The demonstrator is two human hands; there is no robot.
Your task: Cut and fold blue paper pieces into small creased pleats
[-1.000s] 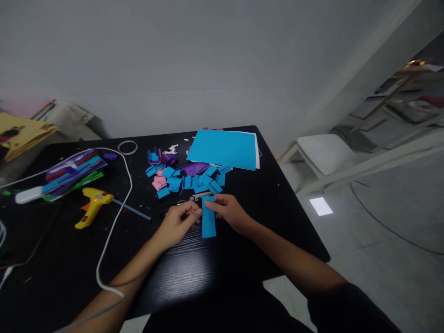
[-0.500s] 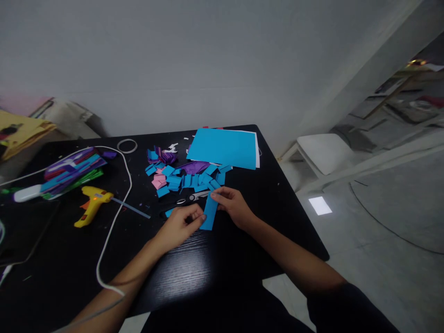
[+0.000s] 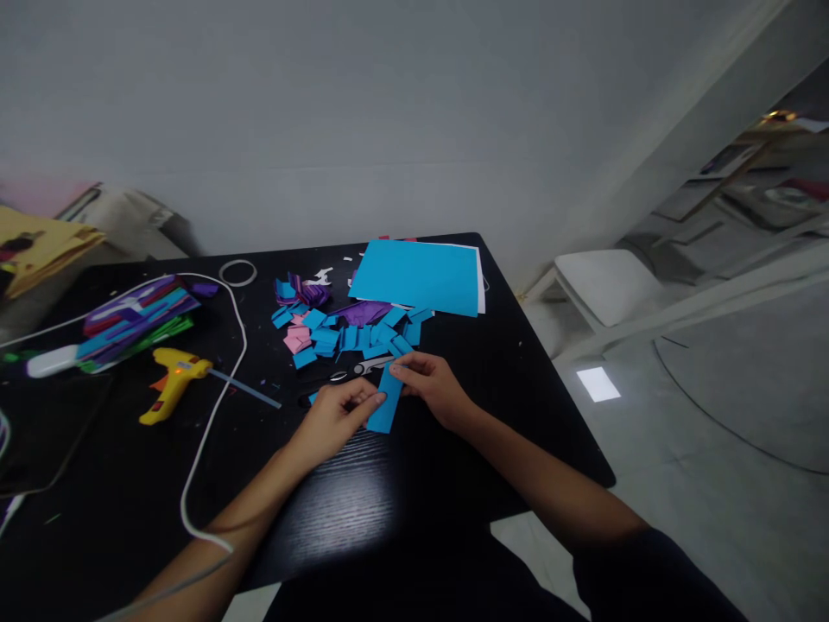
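Note:
Between my hands is a blue paper strip, held slanted above the black table. My left hand pinches its left edge between thumb and fingers. My right hand grips the upper end, thumb on top. Just beyond the strip lie scissors, partly hidden behind my hands and the paper. Past them is a loose pile of folded blue paper pieces, with a few pink paper pieces at its left. Purple folded pieces sit behind the pink ones.
Large blue sheets lie at the back right of the table. On the left are a yellow glue gun with a glue stick, a white cable, a bundle of coloured strips and a tape ring. A white stool stands right.
The blue strip has shifted slightly left and down, and its tilt has changed a little. My left thumb now lies further over its edge. Everything else is the same.

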